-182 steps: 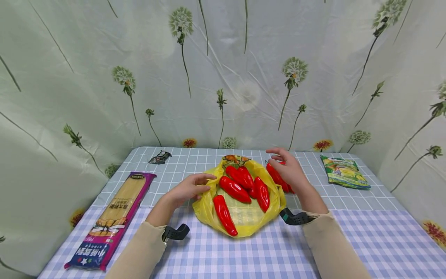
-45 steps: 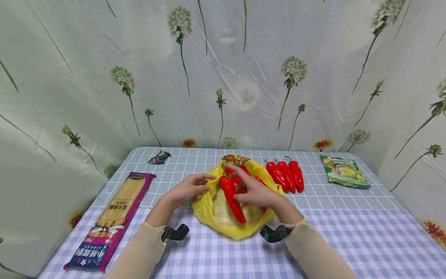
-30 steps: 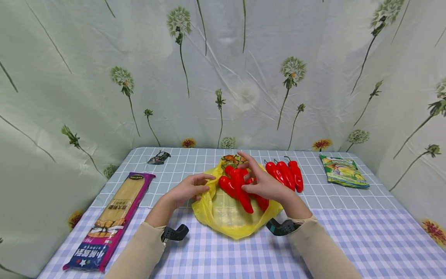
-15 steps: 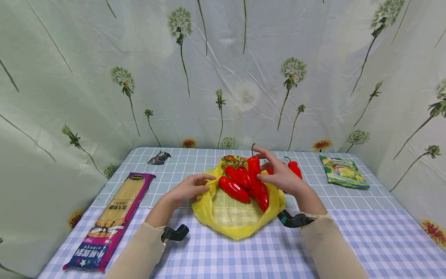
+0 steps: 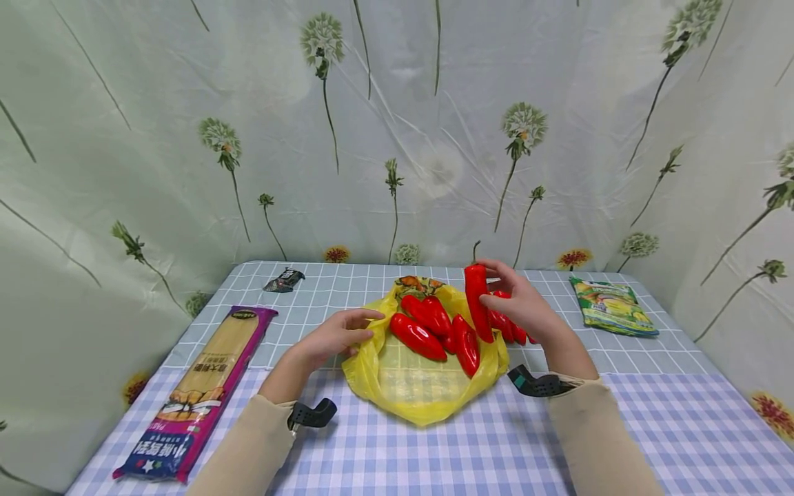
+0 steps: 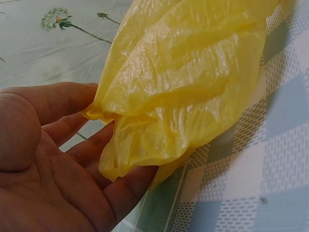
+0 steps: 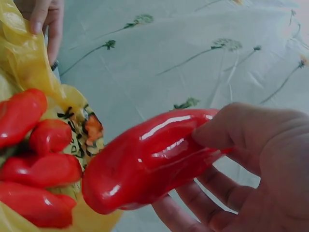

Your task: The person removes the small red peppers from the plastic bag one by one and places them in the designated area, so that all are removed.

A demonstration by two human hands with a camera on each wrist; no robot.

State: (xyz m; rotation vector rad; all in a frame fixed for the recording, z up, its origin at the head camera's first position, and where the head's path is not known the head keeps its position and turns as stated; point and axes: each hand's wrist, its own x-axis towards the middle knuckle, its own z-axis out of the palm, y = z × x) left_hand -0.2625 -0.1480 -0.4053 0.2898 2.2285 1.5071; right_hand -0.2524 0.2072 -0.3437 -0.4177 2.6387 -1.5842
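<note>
Red pepper, held (image 5: 477,302): glossy, smooth-skinned, lifted clear of the table, stem up, just beside the right edge of the bag.
Right hand (image 5: 517,306): grasps the held pepper between thumb and fingers near its upper half; in the right wrist view the thumb (image 7: 227,126) presses on top and the fingers lie underneath.
Left hand (image 5: 338,334): pinches the left rim of the bag, plastic gathered between thumb and fingers (image 6: 72,140).
Yellow plastic bag (image 5: 422,386): thin, crinkled, spread open on the checked tablecloth (image 5: 434,448).
Peppers in bag (image 5: 431,327): several, lying loosely against one another at the far side.
Peppers on cloth (image 5: 511,327): a row just right of the bag, mostly hidden behind the right hand.
Risk, slip: likely if the grip slackens, as the skin looks slick and the hold is high on the pepper; it would fall onto the bag rim or the row.
Risk, knock: the lower tip hangs near the row, so a careless lowering could roll those peppers.
Risk, bag: a tug from the left hand could shift the thin plastic and tip the peppers out.
Also present: noodle packet (image 5: 198,393) at left, green packet (image 5: 611,306) at far right, both well apart.
</note>
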